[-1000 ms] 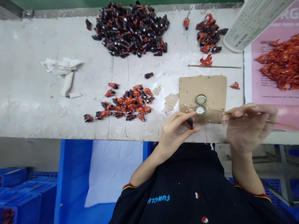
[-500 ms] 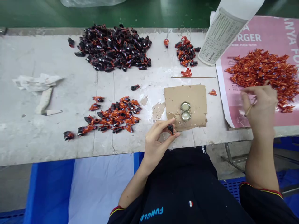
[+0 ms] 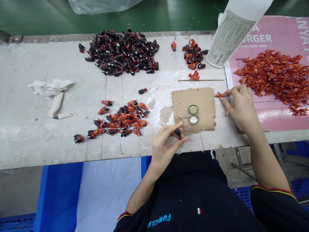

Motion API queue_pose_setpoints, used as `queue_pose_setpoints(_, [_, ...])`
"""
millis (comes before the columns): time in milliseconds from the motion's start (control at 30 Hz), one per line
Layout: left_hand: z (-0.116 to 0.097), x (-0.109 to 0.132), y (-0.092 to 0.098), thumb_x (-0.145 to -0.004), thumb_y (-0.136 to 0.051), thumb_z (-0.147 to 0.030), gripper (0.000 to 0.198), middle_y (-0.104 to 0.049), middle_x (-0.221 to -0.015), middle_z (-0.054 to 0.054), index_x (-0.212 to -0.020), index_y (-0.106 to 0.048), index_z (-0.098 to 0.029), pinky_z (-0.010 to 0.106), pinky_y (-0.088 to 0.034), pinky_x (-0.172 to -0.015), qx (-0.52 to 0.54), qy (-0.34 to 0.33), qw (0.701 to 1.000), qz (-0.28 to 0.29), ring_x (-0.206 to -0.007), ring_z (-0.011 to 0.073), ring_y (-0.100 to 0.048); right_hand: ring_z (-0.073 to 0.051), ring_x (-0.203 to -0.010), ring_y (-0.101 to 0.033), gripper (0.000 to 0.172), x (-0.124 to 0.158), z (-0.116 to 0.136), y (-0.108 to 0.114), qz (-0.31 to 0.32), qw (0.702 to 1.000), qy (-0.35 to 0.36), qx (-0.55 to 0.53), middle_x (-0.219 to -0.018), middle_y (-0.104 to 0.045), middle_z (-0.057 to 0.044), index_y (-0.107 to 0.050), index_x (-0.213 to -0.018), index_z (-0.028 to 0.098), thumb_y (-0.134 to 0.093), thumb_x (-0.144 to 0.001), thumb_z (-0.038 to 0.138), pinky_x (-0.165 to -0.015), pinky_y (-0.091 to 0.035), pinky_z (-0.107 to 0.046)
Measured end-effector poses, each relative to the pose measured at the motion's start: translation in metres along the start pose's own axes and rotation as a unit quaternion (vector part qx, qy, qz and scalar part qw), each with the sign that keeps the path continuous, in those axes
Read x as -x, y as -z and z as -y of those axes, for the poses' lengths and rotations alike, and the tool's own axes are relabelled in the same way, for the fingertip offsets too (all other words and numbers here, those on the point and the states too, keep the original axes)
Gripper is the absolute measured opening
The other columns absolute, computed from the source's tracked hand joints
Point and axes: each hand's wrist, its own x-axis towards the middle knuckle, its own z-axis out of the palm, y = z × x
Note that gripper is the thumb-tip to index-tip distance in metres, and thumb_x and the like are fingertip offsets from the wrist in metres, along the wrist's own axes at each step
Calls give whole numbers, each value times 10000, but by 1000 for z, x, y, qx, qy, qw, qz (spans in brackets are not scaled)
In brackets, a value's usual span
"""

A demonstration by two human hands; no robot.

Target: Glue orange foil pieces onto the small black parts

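My left hand (image 3: 164, 145) sits at the table's front edge, pinching a small black piece with orange foil (image 3: 178, 133) between thumb and fingers. It is close to the lower edge of a torn cardboard square (image 3: 202, 100), which bears two crimped metal bottle caps (image 3: 193, 114). My right hand (image 3: 241, 104) holds a thin wooden stick (image 3: 229, 109) against its fingers. Its fingertips are at a small scrap of orange foil (image 3: 218, 95) on the table, just right of the cardboard.
A large heap of black pieces (image 3: 123, 53) and a smaller orange-and-black heap (image 3: 123, 117) lie on the scuffed white table (image 3: 31, 135). Loose orange foil pieces (image 3: 272, 77) cover a pink poster (image 3: 270, 119). A white cloth (image 3: 50, 87) lies left; a blue crate (image 3: 58, 196) stands below.
My right hand has moved from over the orange heap on the poster leftward to the foil scrap beside the cardboard. My left hand still pinches the same piece.
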Motion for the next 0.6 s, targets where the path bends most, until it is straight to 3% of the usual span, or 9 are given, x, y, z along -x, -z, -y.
queue_pose_setpoints(167, [0, 0, 0, -855, -754, -200, 374, -676, -950, 5, -1215, -685, -270, 201, -588, -725, -8, -9, 1000, 1, -755, 84, -657, -306, -1020, -546, 259, -5, 6, -6, -1, 1000, 17, 0, -1065, -578, -127, -658, -1121, 200, -570, -937, 359, -967, -459, -529])
queue_pose_setpoints(400, [0, 0, 0, -861, -750, -210, 360, -666, -948, 11, -1212, -685, -258, 193, -583, -724, -7, -8, 1000, -3, -758, 83, -653, -277, -968, -551, 172, -3, 9, -15, -22, 999, -6, -34, -1009, -610, -101, -618, -983, 216, -593, -931, 378, -914, -475, -481])
queue_pose_setpoints(600, [-1, -2, 0, -864, -745, -208, 372, -663, -949, 15, -1227, -679, -257, 200, -591, -746, -6, -15, 1000, 2, -792, 94, -661, -246, -850, -562, 115, -4, 13, -7, -33, 998, -47, -32, -885, -654, -81, -588, -870, 216, -582, -924, 318, -813, -452, -420])
